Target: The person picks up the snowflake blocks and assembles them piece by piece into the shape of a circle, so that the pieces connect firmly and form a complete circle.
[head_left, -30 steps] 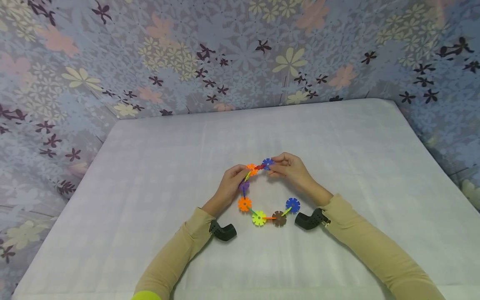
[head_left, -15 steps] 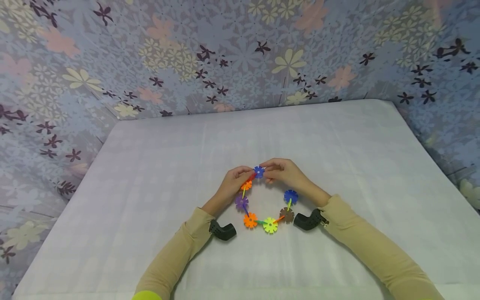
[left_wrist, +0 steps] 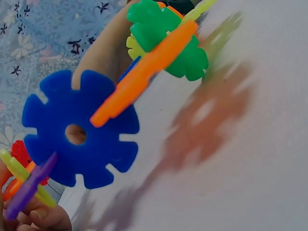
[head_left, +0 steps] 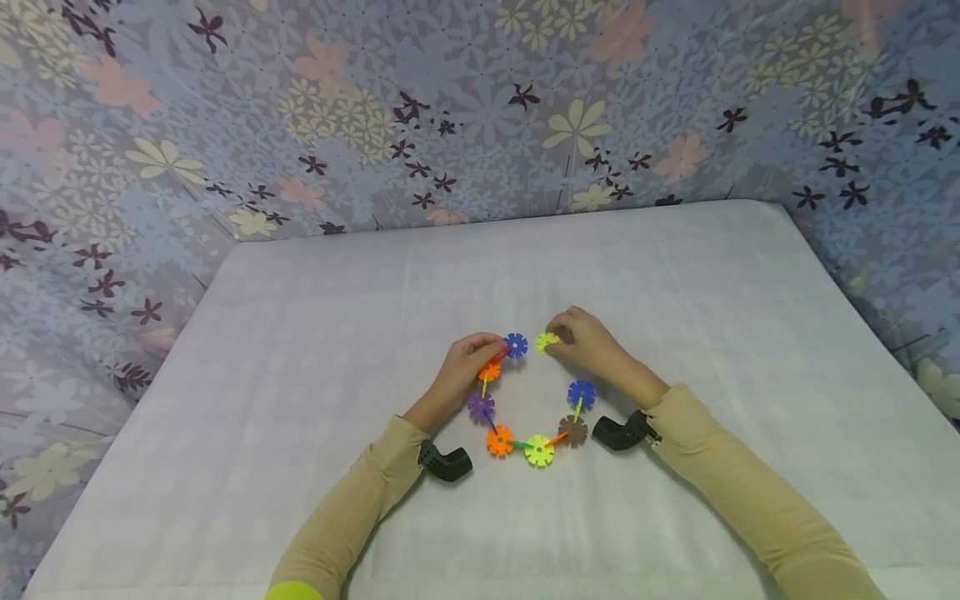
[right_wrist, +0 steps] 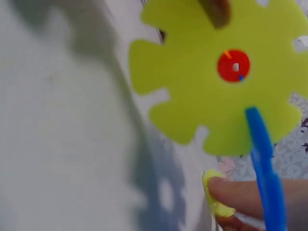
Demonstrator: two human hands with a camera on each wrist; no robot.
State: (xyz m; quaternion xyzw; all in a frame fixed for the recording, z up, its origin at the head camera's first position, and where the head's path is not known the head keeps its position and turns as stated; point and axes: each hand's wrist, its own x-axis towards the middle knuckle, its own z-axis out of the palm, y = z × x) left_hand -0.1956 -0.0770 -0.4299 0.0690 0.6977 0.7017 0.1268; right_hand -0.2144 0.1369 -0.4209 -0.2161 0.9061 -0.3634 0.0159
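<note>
In the head view a curved chain of slotted, snowflake-shaped plastic discs hangs from my left hand [head_left: 467,367]. Thumb and fingers there pinch the red disc [head_left: 501,354], beside the blue disc [head_left: 515,345] at the chain's upper end. An orange disc [head_left: 489,371], a purple disc [head_left: 481,406] and several others follow down and around to a second blue disc [head_left: 581,394] at the other end. My right hand [head_left: 592,342] pinches a single yellow-green disc [head_left: 546,342], apart from the chain with a small gap to the upper blue disc. In the right wrist view fingers grip this yellow-green disc [right_wrist: 210,190].
A white cloth-covered table [head_left: 337,333] lies under both hands. Behind it hangs a flower-patterned fabric [head_left: 480,108]. Black curved wrist mounts, a left one [head_left: 446,462] and a right one [head_left: 618,433], flank the chain's lower part.
My right hand has let go of the upper blue disc, moved right and now holds a yellow-green disc. My left hand shifted its grip to the red disc; the chain's lower part swung right.
</note>
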